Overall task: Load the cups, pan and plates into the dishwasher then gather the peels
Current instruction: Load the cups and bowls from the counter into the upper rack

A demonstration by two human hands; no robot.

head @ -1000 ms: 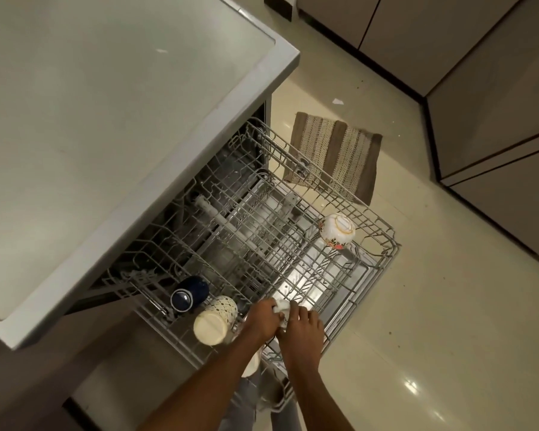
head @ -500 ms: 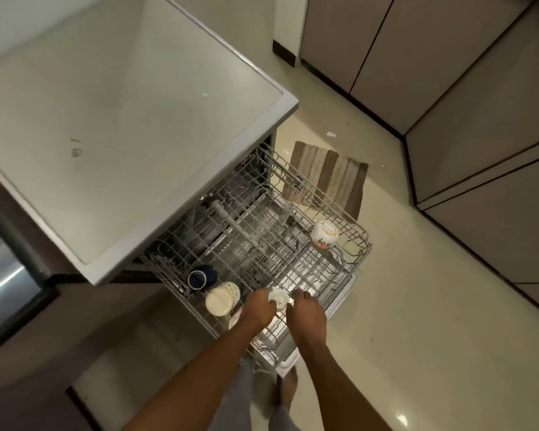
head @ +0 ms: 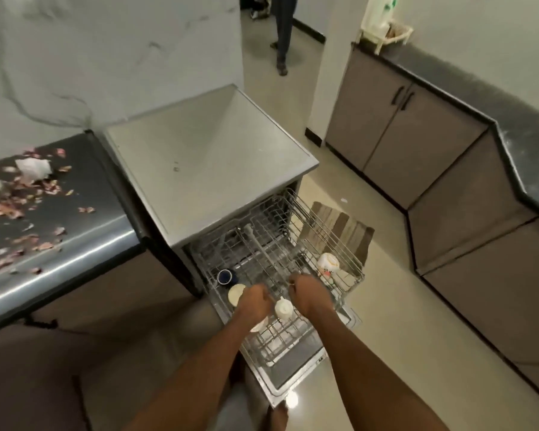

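Peels point(head: 28, 200) lay scattered on counter point(head: 84, 244) far left of hands, blue cup point(head: 225, 276) and cream cup point(head: 236, 294) just left of left hand point(head: 255, 301), fingers curled, holding nothing seen, white cup point(head: 283, 309) in rack point(head: 324, 231) between hands, right hand point(head: 308, 293) curled likewise, patterned cup point(head: 327, 263) just beyond right hand.

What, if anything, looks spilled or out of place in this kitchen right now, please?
Pinkish peels lie scattered across the dark countertop left of the dishwasher, around a crumpled white wrapper. On the floor, the striped brown mat sits askew, partly under the pulled-out wire rack. The cups in the rack look settled.
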